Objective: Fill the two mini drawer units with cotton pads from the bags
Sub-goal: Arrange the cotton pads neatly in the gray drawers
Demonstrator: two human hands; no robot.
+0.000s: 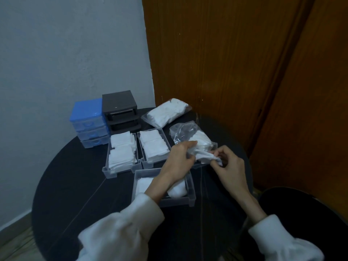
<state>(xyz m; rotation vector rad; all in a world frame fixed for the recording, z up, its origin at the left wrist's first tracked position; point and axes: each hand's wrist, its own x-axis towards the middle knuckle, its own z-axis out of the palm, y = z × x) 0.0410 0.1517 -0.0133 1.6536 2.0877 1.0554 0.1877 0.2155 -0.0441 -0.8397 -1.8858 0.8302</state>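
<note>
Both hands, left (179,157) and right (228,162), are pinching the open bag (190,137) at the counter's (79,187) right edge, its mouth facing the near drawer (189,186) beneath the left wrist.

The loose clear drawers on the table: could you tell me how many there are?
3: left drawer and middle drawer side by side, near drawer under the left wrist. More may be hidden.

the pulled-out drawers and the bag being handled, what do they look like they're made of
The three drawers look like clear, slightly frosted hard plastic: the dark table and white cotton pads show through their straight, stiff walls. The bag seems to be thin glossy plastic film: see-through, crinkled, with bright glints. Both hands, left and right, grip its open end.
</note>
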